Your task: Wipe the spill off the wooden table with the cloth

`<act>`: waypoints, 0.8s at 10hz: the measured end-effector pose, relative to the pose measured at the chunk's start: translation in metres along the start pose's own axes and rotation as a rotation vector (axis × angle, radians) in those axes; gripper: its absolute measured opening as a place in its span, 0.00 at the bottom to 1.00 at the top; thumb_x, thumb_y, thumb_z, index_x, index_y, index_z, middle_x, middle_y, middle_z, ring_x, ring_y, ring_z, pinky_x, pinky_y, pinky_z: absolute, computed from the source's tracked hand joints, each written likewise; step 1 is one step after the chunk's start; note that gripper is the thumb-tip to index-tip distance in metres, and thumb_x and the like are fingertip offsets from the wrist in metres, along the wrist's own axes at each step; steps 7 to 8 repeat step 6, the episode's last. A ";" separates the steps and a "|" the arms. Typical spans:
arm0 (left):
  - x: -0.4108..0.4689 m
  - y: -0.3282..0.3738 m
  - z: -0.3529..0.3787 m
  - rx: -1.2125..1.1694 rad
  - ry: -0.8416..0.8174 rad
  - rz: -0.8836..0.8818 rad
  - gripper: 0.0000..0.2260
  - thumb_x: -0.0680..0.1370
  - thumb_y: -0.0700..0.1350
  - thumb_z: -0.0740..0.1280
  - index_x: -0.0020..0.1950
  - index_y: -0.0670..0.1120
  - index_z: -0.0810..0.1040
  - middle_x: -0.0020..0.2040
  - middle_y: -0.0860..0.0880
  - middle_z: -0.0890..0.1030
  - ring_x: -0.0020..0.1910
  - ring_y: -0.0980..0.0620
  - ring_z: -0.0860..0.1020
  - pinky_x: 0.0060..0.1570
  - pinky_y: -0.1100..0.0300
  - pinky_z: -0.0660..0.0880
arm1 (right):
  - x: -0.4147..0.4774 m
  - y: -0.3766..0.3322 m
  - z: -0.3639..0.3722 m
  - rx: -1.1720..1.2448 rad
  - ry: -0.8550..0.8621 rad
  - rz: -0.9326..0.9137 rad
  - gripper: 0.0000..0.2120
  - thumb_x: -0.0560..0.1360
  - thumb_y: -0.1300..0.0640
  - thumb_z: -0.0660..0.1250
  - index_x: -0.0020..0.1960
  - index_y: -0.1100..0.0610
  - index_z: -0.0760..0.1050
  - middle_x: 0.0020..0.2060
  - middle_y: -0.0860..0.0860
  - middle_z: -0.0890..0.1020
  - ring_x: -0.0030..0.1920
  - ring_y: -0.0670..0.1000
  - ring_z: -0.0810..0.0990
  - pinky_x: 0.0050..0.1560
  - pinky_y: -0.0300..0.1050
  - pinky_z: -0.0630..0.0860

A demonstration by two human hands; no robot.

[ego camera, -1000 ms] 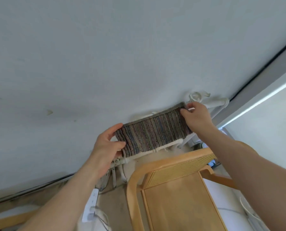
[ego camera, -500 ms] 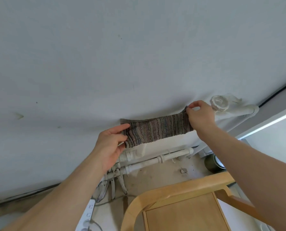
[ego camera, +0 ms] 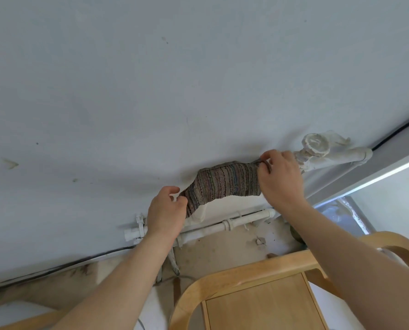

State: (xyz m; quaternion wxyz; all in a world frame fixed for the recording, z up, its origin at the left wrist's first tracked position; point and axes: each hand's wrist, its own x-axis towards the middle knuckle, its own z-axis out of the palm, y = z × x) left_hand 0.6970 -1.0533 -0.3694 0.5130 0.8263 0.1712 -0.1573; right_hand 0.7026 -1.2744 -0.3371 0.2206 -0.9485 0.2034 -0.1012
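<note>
Gripping one cloth point(ego camera: 222, 184), two hands

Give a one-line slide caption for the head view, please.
Both hands, left and right, hold a striped cloth by its ends near the wall, above white pipes and a wooden chair.
</note>
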 end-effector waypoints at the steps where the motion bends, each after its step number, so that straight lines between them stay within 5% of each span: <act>1: -0.012 -0.002 0.001 0.255 0.203 0.318 0.12 0.77 0.44 0.62 0.61 0.51 0.76 0.59 0.49 0.73 0.53 0.50 0.75 0.48 0.58 0.70 | -0.021 -0.004 0.010 -0.110 -0.102 -0.218 0.14 0.79 0.55 0.60 0.61 0.56 0.77 0.57 0.54 0.75 0.58 0.56 0.73 0.54 0.49 0.71; 2: -0.016 -0.003 0.013 0.528 0.172 0.704 0.18 0.76 0.43 0.60 0.66 0.48 0.74 0.65 0.49 0.74 0.62 0.49 0.72 0.55 0.54 0.74 | -0.025 -0.003 0.015 -0.242 -0.206 -0.237 0.19 0.80 0.51 0.58 0.68 0.54 0.71 0.62 0.52 0.73 0.63 0.55 0.71 0.61 0.54 0.72; 4: -0.024 0.008 0.022 0.670 0.035 0.660 0.25 0.77 0.44 0.60 0.74 0.47 0.62 0.73 0.50 0.66 0.70 0.50 0.65 0.67 0.52 0.66 | -0.029 -0.015 -0.002 -0.244 -0.284 -0.189 0.21 0.79 0.53 0.58 0.71 0.53 0.67 0.65 0.52 0.71 0.66 0.55 0.68 0.64 0.53 0.70; 6: -0.073 0.017 -0.015 0.219 -0.039 0.555 0.16 0.78 0.41 0.61 0.66 0.49 0.73 0.64 0.56 0.72 0.63 0.58 0.70 0.63 0.58 0.69 | -0.054 -0.037 -0.053 -0.082 -0.286 -0.199 0.19 0.80 0.55 0.59 0.70 0.53 0.69 0.64 0.50 0.75 0.62 0.51 0.73 0.58 0.46 0.70; 8: -0.073 0.017 -0.015 0.219 -0.039 0.555 0.16 0.78 0.41 0.61 0.66 0.49 0.73 0.64 0.56 0.72 0.63 0.58 0.70 0.63 0.58 0.69 | -0.054 -0.037 -0.053 -0.082 -0.286 -0.199 0.19 0.80 0.55 0.59 0.70 0.53 0.69 0.64 0.50 0.75 0.62 0.51 0.73 0.58 0.46 0.70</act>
